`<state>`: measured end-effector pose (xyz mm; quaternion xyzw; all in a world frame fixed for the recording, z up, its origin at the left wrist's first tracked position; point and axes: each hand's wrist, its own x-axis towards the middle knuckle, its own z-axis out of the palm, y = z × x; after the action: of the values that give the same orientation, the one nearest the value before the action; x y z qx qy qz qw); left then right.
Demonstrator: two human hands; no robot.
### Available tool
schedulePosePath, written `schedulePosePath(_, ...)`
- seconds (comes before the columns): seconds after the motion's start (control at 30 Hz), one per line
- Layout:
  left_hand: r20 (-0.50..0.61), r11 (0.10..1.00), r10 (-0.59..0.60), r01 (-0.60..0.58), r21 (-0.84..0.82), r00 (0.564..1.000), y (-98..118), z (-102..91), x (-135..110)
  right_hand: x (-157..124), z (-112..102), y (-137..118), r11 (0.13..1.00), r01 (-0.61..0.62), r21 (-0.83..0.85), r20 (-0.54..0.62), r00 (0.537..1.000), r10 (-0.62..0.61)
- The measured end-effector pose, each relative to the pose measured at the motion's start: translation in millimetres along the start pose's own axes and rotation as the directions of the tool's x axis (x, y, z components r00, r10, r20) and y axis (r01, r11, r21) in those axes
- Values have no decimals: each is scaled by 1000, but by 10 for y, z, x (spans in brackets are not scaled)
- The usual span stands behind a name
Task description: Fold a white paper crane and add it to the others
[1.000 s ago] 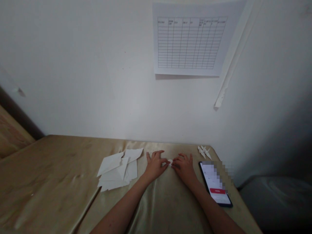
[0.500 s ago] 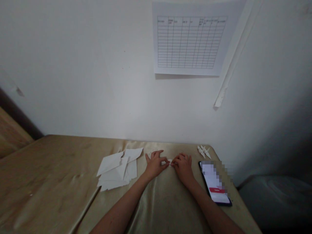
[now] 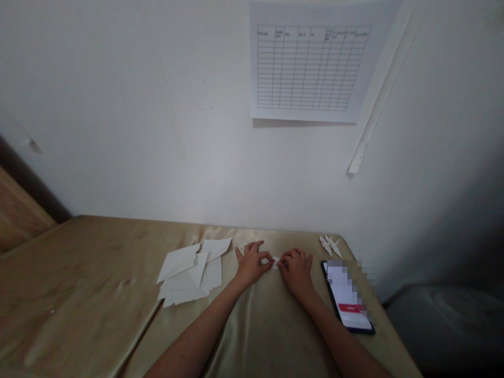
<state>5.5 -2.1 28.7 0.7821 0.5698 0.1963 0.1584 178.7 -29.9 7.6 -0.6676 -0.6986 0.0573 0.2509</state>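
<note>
A small piece of white paper (image 3: pixel 275 263) shows between my two hands, low over the table; its folds are too small to make out. My left hand (image 3: pixel 252 266) pinches its left side between thumb and index finger, with the other fingers raised and spread. On the right side, my right hand (image 3: pixel 296 269) grips the paper with thumb and fingertips, its other fingers curled. To the left of my left hand lies a loose pile of white paper sheets (image 3: pixel 189 278). Beyond my right hand, small folded white paper figures (image 3: pixel 329 245) rest near the table's far right corner.
A phone (image 3: pixel 348 299) with a lit, partly blurred screen lies right of my right forearm. A shiny gold-brown cloth (image 3: pixel 98 283) covers the table, which meets a white wall (image 3: pixel 118 105). A printed grid sheet (image 3: pixel 307 68) hangs there. A dark rounded object (image 3: pixel 444 325) stands at right.
My hands stay almost in place around the small paper, with slightly more of it showing between the fingertips. The whole view has shifted a little.
</note>
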Motion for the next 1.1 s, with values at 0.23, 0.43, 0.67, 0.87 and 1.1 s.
schedulePosePath(0.23, -6, 1000, -2, 2, -5, 1000, -2, 20, 8, 0, 13, -28, 999, -45, -3, -10, 999, 45)
schedulePosePath(0.43, -17, 1000, -12, 12, 3, 1000, 23, 30, 17, 3, -6, -63, 996, -84, 18, -12, 996, 84)
schedulePosePath(0.67, -33, 1000, -5, 5, 7, 999, 39, 38, 12, 13, 25, -63, 995, -95, 13, -22, 995, 95)
schedulePosePath(0.87, -27, 1000, 8, -8, 13, 1000, 30, 49, 8, 10, 51, -56, 994, -109, -1, -22, 994, 109)
schedulePosePath(1.1, -10, 1000, -15, 15, 16, 1000, 43, 42, 20, 32, -16, -46, 991, -131, 6, 22, 991, 131)
